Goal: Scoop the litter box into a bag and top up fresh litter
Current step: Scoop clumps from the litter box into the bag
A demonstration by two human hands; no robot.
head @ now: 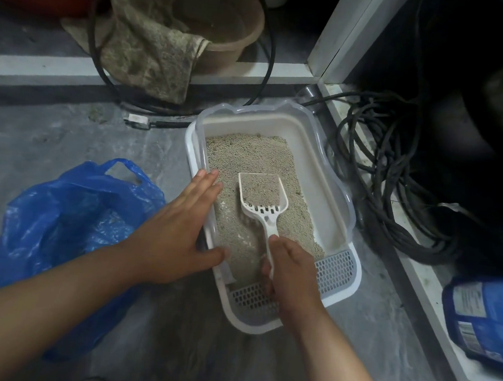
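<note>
Scoop heaped with litter, held above the litter box on grey floor, right hand curled round its handle, left hand flat, fingers straight, pressed on the box's left rim, blue bag lay open just left.

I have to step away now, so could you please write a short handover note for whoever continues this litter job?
Left hand: open, fingers flat on the litter box left rim, steadying it.
Right hand: grip on the white scoop handle; the scoop is loaded with litter, inside the box.
Blue bag: open on the floor, left of the box.
Blue litter container: lying at the right.
Left: tip this load into the bag, finish scooping, top up.
</note>
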